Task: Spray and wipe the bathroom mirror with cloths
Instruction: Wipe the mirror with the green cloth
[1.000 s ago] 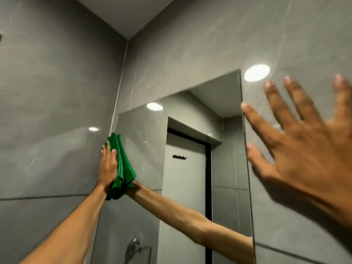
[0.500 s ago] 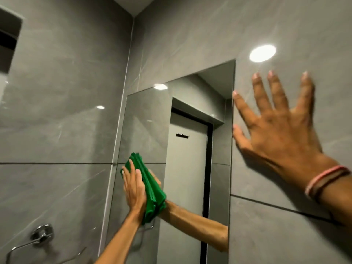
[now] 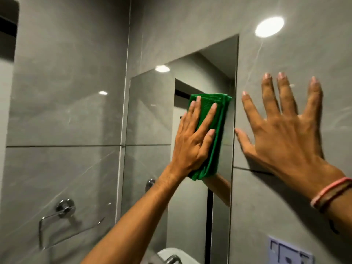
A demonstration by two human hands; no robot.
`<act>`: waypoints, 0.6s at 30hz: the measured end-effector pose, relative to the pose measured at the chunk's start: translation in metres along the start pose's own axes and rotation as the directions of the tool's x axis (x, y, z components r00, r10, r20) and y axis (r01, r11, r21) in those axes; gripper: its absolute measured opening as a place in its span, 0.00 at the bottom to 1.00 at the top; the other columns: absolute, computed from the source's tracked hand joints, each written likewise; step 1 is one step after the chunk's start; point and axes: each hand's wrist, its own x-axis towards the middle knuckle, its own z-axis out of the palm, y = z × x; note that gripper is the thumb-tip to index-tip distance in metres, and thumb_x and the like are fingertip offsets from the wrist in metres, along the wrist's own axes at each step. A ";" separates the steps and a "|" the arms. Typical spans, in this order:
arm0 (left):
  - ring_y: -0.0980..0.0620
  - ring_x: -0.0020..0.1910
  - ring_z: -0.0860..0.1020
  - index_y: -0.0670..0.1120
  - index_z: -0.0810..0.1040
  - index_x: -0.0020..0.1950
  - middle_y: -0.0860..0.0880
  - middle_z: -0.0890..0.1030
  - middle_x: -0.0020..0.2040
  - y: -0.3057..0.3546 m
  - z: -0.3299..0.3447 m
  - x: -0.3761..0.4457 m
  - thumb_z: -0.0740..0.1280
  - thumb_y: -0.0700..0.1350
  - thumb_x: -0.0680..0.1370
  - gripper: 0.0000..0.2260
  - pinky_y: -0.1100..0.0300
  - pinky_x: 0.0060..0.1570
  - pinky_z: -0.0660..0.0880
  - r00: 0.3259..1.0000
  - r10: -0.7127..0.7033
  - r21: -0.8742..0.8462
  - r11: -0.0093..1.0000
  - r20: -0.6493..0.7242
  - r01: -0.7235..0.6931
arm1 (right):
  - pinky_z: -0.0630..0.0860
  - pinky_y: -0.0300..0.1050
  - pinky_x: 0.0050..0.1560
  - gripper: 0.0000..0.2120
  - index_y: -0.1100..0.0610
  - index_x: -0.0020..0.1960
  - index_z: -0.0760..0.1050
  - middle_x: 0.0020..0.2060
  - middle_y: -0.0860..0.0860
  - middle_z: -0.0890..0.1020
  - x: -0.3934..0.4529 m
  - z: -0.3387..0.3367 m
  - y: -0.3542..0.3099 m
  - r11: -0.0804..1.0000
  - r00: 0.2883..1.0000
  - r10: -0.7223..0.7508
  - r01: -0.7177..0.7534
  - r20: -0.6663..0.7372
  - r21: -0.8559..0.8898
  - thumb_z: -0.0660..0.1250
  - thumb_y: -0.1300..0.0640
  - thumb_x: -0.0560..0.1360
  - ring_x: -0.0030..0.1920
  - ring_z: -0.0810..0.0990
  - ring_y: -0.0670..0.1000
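- Firstly, at the upper left edge of the frame, a dark rectangular recess [image 3: 8, 29] is set into the glossy grey tiled left wall [image 3: 62, 111].
- At the lower left, a chrome towel ring with a round wall mount [image 3: 64, 207] is fixed to that wall; its wire loop hangs below and to the left of the mount.
- Centre frame holds the tall frameless rectangular mirror [image 3: 150, 119], mounted flat on the grey tiled wall and running from the upper centre down to the bottom edge. Its glass reflects a doorway, a ceiling light and a forearm.
- The left hand [image 3: 192, 141] lies flat on the mirror in the centre of the frame, palm to the glass, fingers spread and extended; it grips nothing but presses the cloth against the glass.
- The folded green microfibre cloth [image 3: 219, 119] is sandwiched between that palm and the mirror, near the mirror's right edge. Its folded layers project above the fingertips and to the right of the hand.
- At the bottom centre, a white basin rim with a chrome tap [image 3: 171, 258] is partly visible.
- The right hand [image 3: 285, 138] is planted flat on the grey tiled right wall [image 3: 266, 206], just beside the mirror's right edge, fingers splayed wide and holding nothing. The two hands are apart.
- A pink and brown band [image 3: 331, 193] encircles the right wrist.
- At the lower right, a pale lilac rectangular plate [image 3: 289, 252] is on the wall; its detail is blurred.
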 end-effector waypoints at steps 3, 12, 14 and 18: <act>0.49 0.83 0.47 0.50 0.56 0.81 0.44 0.50 0.83 -0.068 -0.004 -0.065 0.52 0.52 0.83 0.26 0.42 0.80 0.50 0.969 -0.239 -0.019 0.971 -0.057 0.238 | 0.45 0.77 0.77 0.39 0.50 0.83 0.50 0.83 0.63 0.50 -0.010 0.006 -0.003 1.000 1.000 -0.009 0.009 -0.014 0.021 0.51 0.35 0.77 0.83 0.49 0.66; 0.46 0.82 0.44 0.56 0.49 0.81 0.45 0.45 0.84 -0.105 0.030 -0.284 0.46 0.59 0.80 0.29 0.42 0.80 0.45 0.175 -0.979 -0.287 0.199 -0.106 0.937 | 0.54 0.82 0.73 0.38 0.49 0.83 0.46 0.84 0.61 0.46 -0.013 0.019 -0.006 0.991 0.998 -0.002 0.012 -0.067 0.135 0.53 0.36 0.78 0.83 0.45 0.66; 0.44 0.82 0.46 0.55 0.50 0.81 0.44 0.46 0.83 -0.085 0.036 -0.291 0.47 0.58 0.82 0.27 0.43 0.80 0.45 0.073 -0.992 -0.311 0.102 -0.104 0.945 | 0.54 0.82 0.73 0.38 0.49 0.83 0.46 0.84 0.61 0.47 -0.015 0.019 -0.008 0.985 0.997 0.001 0.012 -0.075 0.170 0.53 0.37 0.79 0.83 0.46 0.66; 0.45 0.82 0.45 0.57 0.49 0.81 0.45 0.46 0.84 -0.012 0.046 -0.281 0.49 0.56 0.84 0.25 0.43 0.80 0.45 0.038 -0.996 -0.344 0.064 -0.083 0.937 | 0.49 0.81 0.75 0.36 0.50 0.83 0.49 0.83 0.63 0.49 -0.016 0.013 -0.005 0.983 0.997 -0.028 0.039 -0.066 0.181 0.53 0.37 0.80 0.83 0.47 0.67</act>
